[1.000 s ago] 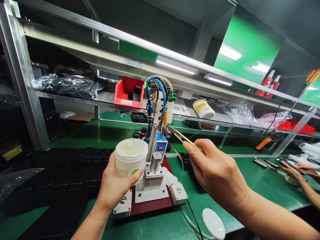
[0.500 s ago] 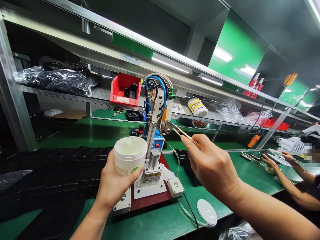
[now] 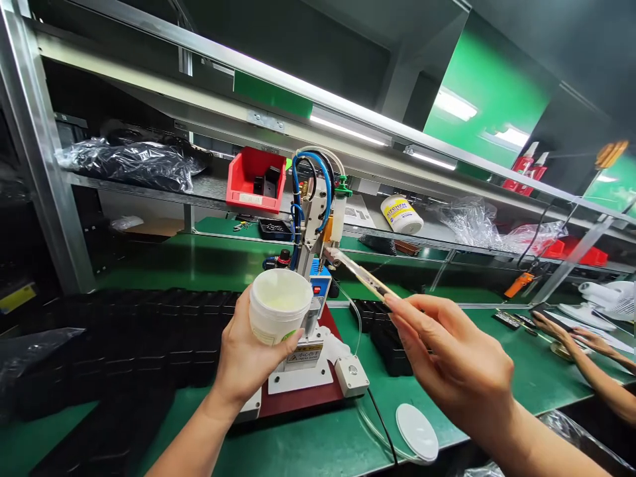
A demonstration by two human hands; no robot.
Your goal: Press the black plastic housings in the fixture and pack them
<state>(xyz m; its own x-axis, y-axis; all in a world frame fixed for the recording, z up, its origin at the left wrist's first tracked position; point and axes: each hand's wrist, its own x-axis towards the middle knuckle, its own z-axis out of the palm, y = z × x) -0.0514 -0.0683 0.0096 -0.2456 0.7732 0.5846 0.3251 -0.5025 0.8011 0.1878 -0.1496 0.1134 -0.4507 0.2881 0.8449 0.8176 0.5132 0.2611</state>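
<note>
My left hand (image 3: 256,361) is wrapped round an uncovered white plastic tub (image 3: 278,324) with pale contents low inside. The tub is tilted slightly towards me, in front of a small bench press (image 3: 311,218) with blue hoses. My right hand (image 3: 452,351) pinches a slim, pale tool that looks like tweezers (image 3: 365,277). Its far end reaches the press head beside the clear cylinder; whether it touches there I cannot tell. On the bench below my right hand lies a round white lid (image 3: 417,432).
A white button box (image 3: 352,375) sits on the press's dark red base. Black molded parts (image 3: 124,338) cover the bench at left. The shelf holds a red bin (image 3: 256,182), a labelled kitchen canister (image 3: 402,214) and plastic bags. At far right, another person's hands (image 3: 571,334) work.
The view has shifted slightly. My left hand has brought the tub rightward, nearer the press column. My right hand has moved right and a little down, its tool still at the press head.
</note>
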